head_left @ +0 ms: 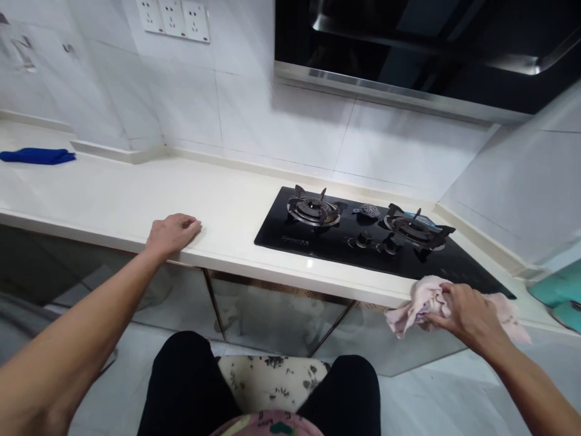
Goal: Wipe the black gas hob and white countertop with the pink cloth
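Observation:
My right hand [467,315] is closed on a pale pink cloth [417,306] at the front edge of the counter, just by the near right corner of the black glass gas hob [327,245]. The cloth hangs partly over the counter edge. My left hand [172,233] rests on the cream countertop [136,200] near its front edge, left of the hob, with fingers curled under and nothing seen in them. The hob carries two burners [313,209] and two knobs [374,241].
A folded blue cloth [39,156] lies at the far left of the counter. A small patterned object [370,211] sits between the burners. A black range hood [426,54] hangs above. Wall sockets [175,17] are at the top left. A teal item [560,293] is at the right edge.

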`<state>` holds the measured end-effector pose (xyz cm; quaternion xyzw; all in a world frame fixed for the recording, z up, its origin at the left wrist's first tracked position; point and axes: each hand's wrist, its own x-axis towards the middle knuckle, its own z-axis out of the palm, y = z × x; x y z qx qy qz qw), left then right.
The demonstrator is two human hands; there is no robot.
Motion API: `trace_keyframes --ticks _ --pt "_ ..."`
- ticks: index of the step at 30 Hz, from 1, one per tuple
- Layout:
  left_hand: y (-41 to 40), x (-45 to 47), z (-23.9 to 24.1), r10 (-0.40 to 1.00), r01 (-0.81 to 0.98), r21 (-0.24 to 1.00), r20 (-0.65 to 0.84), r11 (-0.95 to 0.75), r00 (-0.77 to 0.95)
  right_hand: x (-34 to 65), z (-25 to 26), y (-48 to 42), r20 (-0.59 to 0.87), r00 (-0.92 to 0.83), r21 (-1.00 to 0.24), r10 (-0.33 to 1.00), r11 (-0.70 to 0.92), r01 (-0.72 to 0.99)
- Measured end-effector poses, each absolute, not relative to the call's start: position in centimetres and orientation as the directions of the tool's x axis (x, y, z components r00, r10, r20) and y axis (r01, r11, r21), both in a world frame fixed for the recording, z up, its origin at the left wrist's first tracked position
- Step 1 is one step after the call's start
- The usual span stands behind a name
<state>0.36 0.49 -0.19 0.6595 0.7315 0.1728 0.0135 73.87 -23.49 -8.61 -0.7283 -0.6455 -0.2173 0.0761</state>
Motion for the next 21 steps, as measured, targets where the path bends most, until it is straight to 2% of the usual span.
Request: trace_keyframes --ticks 3,8,11,16,21 --pt "0.4 0.3 -0.4 0.967 0.961 0.274 0.233 0.04 -0.107 74.6 -9.5 -24.2 0.447 -0.003 0.212 0.895 -0.102 0.972" --pt "0.2 0.7 -0.5 0.961 0.957 0.289 0.262 0.013 -0.092 73.6 -9.7 -24.2 0.468 -0.012 0.297 0.884 -0.145 0.944" --pt "-0.1 1.1 -0.3 0.957 0.945 0.327 0.272 0.006 -0.1 70.9 -8.8 -23.1 0.434 -0.168 0.394 0.885 -0.018 0.919" --pt "-0.7 1.4 -0.2 0.949 0.918 0.397 0.293 -0.007 -0.119 61.5 -6.5 -20.3 0.341 -0.325 0.5 0.882 0.122 0.857" --pt "-1.0 1.5 -0.3 0.942 0.904 0.427 0.315 -0.035 -0.113 49.0 -4.5 -17.2 0.304 -0.394 0.448 0.867 0.234 0.863"
